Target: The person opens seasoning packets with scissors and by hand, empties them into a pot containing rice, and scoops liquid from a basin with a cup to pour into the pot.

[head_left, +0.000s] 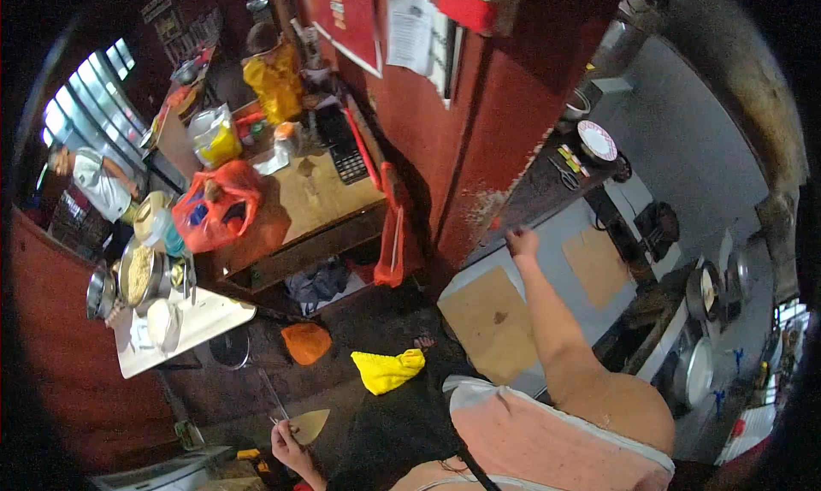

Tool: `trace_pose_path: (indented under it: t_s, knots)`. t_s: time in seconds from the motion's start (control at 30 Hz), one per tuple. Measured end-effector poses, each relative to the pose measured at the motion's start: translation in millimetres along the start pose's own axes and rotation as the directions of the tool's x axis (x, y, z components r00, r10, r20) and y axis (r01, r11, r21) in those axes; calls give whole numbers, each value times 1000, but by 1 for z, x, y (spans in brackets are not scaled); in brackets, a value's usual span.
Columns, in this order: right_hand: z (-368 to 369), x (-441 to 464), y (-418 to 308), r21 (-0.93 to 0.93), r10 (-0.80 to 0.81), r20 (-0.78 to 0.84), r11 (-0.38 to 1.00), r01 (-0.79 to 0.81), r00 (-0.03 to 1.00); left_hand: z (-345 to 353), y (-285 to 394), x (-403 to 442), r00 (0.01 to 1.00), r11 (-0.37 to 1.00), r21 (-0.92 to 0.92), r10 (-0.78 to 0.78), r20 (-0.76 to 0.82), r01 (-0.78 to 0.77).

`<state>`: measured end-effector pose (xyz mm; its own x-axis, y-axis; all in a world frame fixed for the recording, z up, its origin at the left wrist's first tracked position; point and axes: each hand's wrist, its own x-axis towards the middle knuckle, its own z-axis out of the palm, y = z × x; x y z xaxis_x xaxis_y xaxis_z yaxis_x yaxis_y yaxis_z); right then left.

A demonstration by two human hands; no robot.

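My right hand [520,241] reaches over the grey counter [547,277], near the foot of the red pillar; its fingers look curled, and what they hold, if anything, is too small to tell. A brown sheet [492,324] lies on the counter below that arm, and another brown sheet [596,266] lies to its right. At the lower left, my left hand [286,440] is closed on a thin stick-like tool. Beside its fingers is a pale, pointed flat piece [309,426]. A yellow cloth [387,371] is between the two arms.
A wooden table [321,196] bears a red plastic bag [218,204]. At the left, a cream tray [205,328] stands by a bowl of pale food [137,273]. Scissors [566,176] and a plate [597,140] lie beyond the counter. Another person [103,183] is at far left.
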<state>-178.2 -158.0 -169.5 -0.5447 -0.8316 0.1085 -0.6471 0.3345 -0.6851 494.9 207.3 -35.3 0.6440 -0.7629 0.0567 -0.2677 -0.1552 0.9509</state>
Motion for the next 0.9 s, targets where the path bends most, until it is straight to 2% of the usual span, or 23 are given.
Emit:
trace_pose_path:
  t_s: [0.03, 0.1, 0.13, 0.2, 0.27, 0.33, 0.4, 0.5, 0.57, 0.9]
  knots:
    - [-11, 16, -31, 1, -94, -33, 996, 94, 995, 15, 1, 2, 1000, 997, -74, 5, -18, -6]
    - [-28, 36, -72, -17, -249, -51, 968, 249, 967, 26, 12, 3, 1000, 999, -47, 26, -15, -27]
    - [-29, 47, -81, -9, -246, -53, 969, 246, 968, 31, 17, 7, 999, 999, -27, 45, -23, -46]
    - [-24, 65, -104, -11, -256, 57, 966, 257, 965, 36, 20, 11, 998, 998, -16, 56, -37, -57]
    - [-10, 86, -109, -106, -384, 202, 906, 410, 901, 41, 28, 6, 991, 999, -7, 45, -127, -46]
    - [12, 100, -114, -182, -413, 350, 850, 494, 841, 50, 46, 6, 997, 998, -45, 52, -50, -54]
    - [31, 108, -122, -225, -414, 448, 805, 548, 792, 54, 60, 1, 993, 990, 139, 54, -109, -38]
    - [48, 116, -125, -296, -362, 532, 768, 568, 766, 57, 75, -8, 959, 992, 100, -45, -280, 75]
    - [49, 118, -125, -345, -322, 564, 745, 571, 761, 60, 69, -15, 971, 996, 75, -34, -236, 53]
    - [57, 124, -110, -467, -236, 557, 704, 535, 796, 56, 67, -53, 930, 993, 81, -45, -364, 80]
